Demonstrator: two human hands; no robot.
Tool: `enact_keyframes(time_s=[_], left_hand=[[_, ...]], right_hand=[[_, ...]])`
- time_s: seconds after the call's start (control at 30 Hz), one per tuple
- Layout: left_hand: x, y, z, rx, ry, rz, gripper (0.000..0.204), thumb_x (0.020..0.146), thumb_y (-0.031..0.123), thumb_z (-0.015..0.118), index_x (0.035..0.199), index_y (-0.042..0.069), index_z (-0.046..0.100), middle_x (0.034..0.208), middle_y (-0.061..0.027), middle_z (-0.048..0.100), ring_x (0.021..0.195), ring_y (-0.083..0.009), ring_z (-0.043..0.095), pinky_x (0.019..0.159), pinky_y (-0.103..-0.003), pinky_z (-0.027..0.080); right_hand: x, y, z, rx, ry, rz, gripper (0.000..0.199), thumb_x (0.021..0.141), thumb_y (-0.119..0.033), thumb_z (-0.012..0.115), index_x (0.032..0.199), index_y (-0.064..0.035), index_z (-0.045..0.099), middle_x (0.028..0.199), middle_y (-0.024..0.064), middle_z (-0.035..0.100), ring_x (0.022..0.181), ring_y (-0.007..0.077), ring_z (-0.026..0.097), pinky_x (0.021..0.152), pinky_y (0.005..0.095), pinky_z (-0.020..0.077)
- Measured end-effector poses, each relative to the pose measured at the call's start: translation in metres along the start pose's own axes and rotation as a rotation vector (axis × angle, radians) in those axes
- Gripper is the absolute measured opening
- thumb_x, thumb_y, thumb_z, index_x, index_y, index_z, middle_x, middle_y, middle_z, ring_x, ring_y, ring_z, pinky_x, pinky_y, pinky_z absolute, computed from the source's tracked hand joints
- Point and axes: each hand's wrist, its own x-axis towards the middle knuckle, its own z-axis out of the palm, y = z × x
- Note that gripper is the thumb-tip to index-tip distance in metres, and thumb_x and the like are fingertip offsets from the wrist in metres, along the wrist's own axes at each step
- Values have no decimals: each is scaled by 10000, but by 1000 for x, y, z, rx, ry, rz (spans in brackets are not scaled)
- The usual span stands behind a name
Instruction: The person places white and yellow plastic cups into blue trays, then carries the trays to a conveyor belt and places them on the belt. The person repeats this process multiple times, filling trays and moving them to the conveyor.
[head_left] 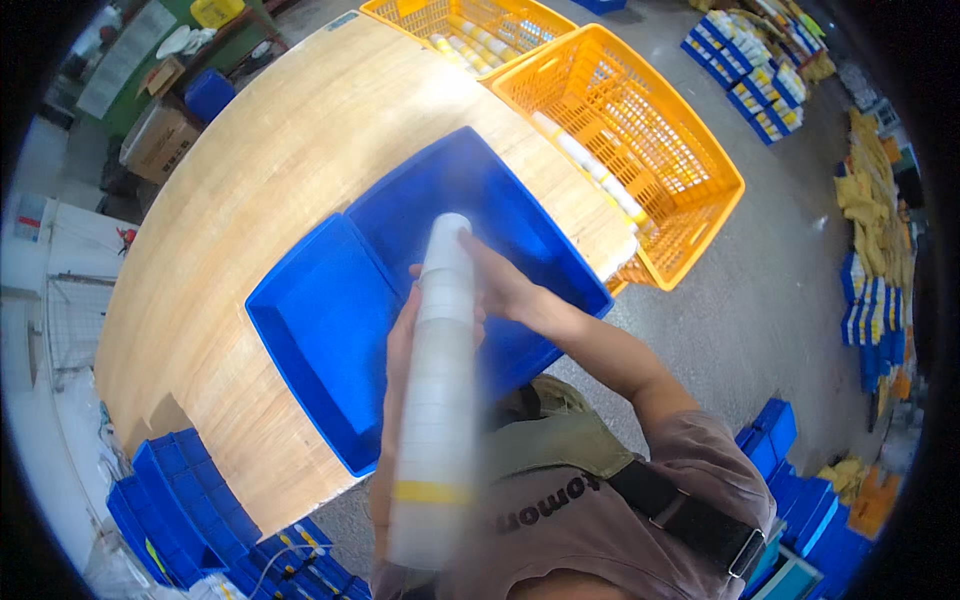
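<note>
White tube stack [437,400], seemingly upright, both hands

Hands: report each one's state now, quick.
Left hand: closed around the tall stack of white cups.
Right hand: closed on the same stack, near its top.

Wearer's clothing, as I see it from the head view | short-sleeved top [600,520] in a dusty mauve-brown, dark printed lettering across the chest | black strap [690,525] running diagonally over the shoulder | olive-green trousers [555,430] with a visible seam and pocket fold | forearms bare below the sleeve
</note>
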Motion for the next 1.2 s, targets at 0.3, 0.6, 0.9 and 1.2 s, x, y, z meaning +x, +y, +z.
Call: enact_keyframes(time_s=[0.3,0.6,0.9,1.2], left_hand=[[30,-22,57,341,375,237,530,1001,452,412,1207,-9,574,933,-141,674,749,-191,663,649,-296,559],[40,-9,23,212,361,305,546,1001,441,427,1230,-52,479,943,-192,618,778,-252,651,656,-354,583],[25,14,6,315,459,185,588,998,451,433,1254,-78,462,1016,-242,625,795,-272,681,667,-363,606],[5,-4,1,263,420,247,603,992,457,440,1282,-71,457,1013,-246,632,799,-286,687,665,-360,608]], right_hand=[[70,-72,-24,427,-19,106,707,974,-626,265,1317,-41,463,1230,209,570,1140,377,556,1027,497,417],[57,-60,5,72,-136,206,530,985,-517,430,1257,-68,505,1161,124,622,1091,257,593,935,432,472],[64,-28,1,-6,-313,426,469,973,-447,510,1195,-35,534,1088,114,633,995,229,618,842,381,505],[53,-34,6,36,-174,591,463,941,-433,588,1204,-59,516,1124,94,615,1102,232,572,968,402,441]])
